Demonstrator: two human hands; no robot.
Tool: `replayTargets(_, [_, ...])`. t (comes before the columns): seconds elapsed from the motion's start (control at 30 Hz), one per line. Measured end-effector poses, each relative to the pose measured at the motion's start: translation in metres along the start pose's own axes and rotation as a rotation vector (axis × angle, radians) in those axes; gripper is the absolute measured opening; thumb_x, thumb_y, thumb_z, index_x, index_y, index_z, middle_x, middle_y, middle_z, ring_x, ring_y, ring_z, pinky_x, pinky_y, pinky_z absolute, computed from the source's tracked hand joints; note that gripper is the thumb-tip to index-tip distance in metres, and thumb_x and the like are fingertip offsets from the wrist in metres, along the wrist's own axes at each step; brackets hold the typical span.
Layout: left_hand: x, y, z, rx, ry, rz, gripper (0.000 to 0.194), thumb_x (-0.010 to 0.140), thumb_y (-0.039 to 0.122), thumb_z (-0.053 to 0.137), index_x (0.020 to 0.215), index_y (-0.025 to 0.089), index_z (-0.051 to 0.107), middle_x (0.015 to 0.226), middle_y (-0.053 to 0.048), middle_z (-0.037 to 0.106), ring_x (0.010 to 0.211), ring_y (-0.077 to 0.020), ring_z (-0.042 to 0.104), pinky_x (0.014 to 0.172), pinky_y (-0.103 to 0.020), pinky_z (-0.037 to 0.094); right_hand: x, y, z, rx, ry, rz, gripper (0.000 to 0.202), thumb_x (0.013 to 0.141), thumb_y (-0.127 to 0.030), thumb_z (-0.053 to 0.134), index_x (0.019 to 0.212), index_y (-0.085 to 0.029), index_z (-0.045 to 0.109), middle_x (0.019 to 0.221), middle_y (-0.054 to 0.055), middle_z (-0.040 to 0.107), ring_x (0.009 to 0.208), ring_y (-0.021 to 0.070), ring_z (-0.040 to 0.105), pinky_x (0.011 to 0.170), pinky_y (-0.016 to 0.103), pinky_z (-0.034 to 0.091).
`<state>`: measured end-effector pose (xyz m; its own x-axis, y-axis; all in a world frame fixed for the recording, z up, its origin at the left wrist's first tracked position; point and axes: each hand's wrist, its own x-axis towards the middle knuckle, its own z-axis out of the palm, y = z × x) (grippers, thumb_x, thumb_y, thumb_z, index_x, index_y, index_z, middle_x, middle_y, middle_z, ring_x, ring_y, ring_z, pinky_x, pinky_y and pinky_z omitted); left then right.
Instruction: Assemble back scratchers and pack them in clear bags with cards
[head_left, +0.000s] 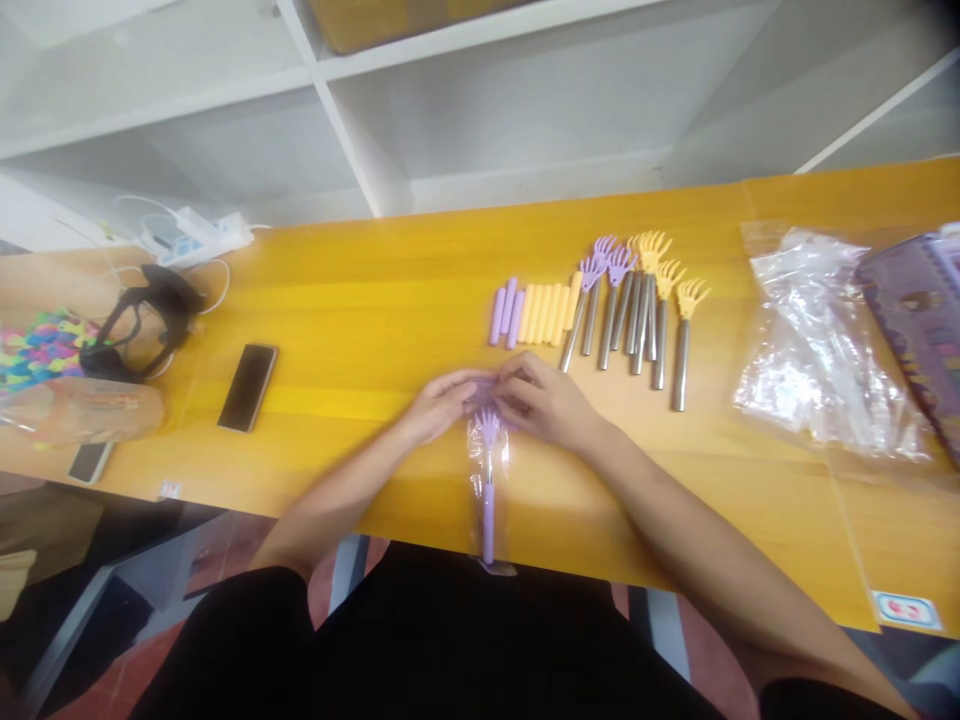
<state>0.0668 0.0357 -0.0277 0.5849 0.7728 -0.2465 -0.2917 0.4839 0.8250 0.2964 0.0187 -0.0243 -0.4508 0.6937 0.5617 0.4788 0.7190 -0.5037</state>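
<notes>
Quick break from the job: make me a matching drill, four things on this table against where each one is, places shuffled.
Things
1. Dark phone
2. White power strip
3. Heap of clear bags
4. Purple claw stick

Places
A. Right of the metal claw-headed rods
B. Inside a clear sleeve, claw end by the left hand and right hand
C. Back left, by the white shelving
D. Between the black strapped gear and the left hand

Pairs: 1-D, 2-C, 3-A, 4-B
</notes>
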Motion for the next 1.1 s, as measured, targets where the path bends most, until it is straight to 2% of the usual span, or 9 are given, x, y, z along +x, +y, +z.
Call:
replayTargets(0.2, [0.002, -0.01, -0.008, 0.185, 0.074, 0.035, 0.043, 0.087, 0.044, 0.091, 0.121, 0.02, 0.082, 0.126, -0.012, 0.081, 0.114, -0.023, 0.076, 0.106, -0.038, 0.054, 0.001, -0.001, -0.004, -0.014, -0.002, -0.032, 0.006, 0.1, -0.016, 0.066, 0.102, -0.021, 0.069, 0.11, 0.009, 0.064, 0.084, 0.0161, 0.061, 0.068, 0.029, 0.049])
replayTargets(0.3, [0.003, -0.012, -0.011, 0.251, 0.09, 0.037, 0.045, 0.087, 0.046, 0.09, 0.121, 0.018, 0.081, 0.121, -0.012, 0.082, 0.109, -0.0224, 0.077, 0.101, -0.036, 0.056, 0.002, -0.003, -0.004, 0.037, -0.035, -0.022, 0.003, 0.102, -0.021, 0.067, 0.105, -0.022, 0.068, 0.112, 0.01, 0.064, 0.084, 0.0163, 0.061, 0.07, 0.03, 0.051])
replayTargets(0.37, [0.003, -0.011, -0.011, 0.293, 0.096, 0.033, 0.047, 0.087, 0.048, 0.09, 0.122, 0.017, 0.08, 0.118, -0.012, 0.083, 0.105, -0.0219, 0.078, 0.096, -0.034, 0.057, 0.001, -0.004, -0.001, 0.113, -0.041, 0.026, 0.006, 0.103, -0.026, 0.069, 0.101, -0.022, 0.065, 0.111, 0.01, 0.064, 0.084, 0.0163, 0.061, 0.07, 0.03, 0.051])
replayTargets(0.47, [0.001, -0.008, -0.009, 0.332, 0.1, 0.022, 0.053, 0.088, 0.049, 0.089, 0.128, 0.016, 0.076, 0.112, -0.012, 0.084, 0.099, -0.0211, 0.079, 0.09, -0.032, 0.058, -0.001, -0.005, 0.008, 0.271, 0.022, 0.205, 0.025, 0.103, -0.033, 0.071, 0.092, -0.023, 0.051, 0.099, 0.005, 0.062, 0.079, 0.015, 0.059, 0.064, 0.028, 0.047])
replayTargets(0.6, [0.0, -0.004, -0.007, 0.305, 0.092, 0.01, 0.062, 0.089, 0.051, 0.088, 0.137, 0.017, 0.069, 0.116, -0.015, 0.085, 0.103, -0.0244, 0.081, 0.093, -0.034, 0.059, -0.003, -0.007, 0.017, 0.421, 0.036, 0.399, 0.03, 0.102, -0.038, 0.074, 0.1, -0.024, 0.048, 0.092, 0.001, 0.06, 0.07, 0.0133, 0.054, 0.06, 0.027, 0.043])
replayTargets(0.7, [-0.002, -0.003, -0.004, 0.276, 0.103, 0.022, 0.066, 0.087, 0.052, 0.09, 0.138, 0.017, 0.066, 0.116, -0.016, 0.085, 0.106, -0.0269, 0.082, 0.097, -0.037, 0.059, -0.002, -0.007, 0.016, 0.499, 0.004, 0.433, 0.025, 0.104, -0.037, 0.07, 0.107, -0.024, 0.049, 0.093, 0.001, 0.06, 0.066, 0.0116, 0.051, 0.059, 0.026, 0.041])
replayTargets(0.87, [-0.004, -0.004, 0.004, 0.268, 0.11, 0.056, 0.062, 0.088, 0.053, 0.088, 0.134, 0.018, 0.064, 0.11, -0.014, 0.085, 0.1, -0.0262, 0.083, 0.092, -0.036, 0.061, 0.001, -0.009, 0.008, 0.688, -0.067, 0.464, 0.021, 0.107, -0.036, 0.063, 0.112, -0.024, 0.046, 0.096, 0.0, 0.057, 0.064, 0.01, 0.05, 0.056, 0.026, 0.041])
replayTargets(1.1, [-0.003, -0.003, 0.007, 0.235, 0.108, 0.013, 0.063, 0.084, 0.053, 0.091, 0.13, 0.02, 0.065, 0.102, -0.009, 0.085, 0.101, -0.0282, 0.082, 0.093, -0.038, 0.062, 0.004, -0.01, -0.005, 0.873, -0.193, 0.544, 0.025, 0.107, -0.039, 0.064, 0.116, -0.027, 0.045, 0.091, -0.002, 0.055, 0.067, 0.0115, 0.051, 0.058, 0.027, 0.047])
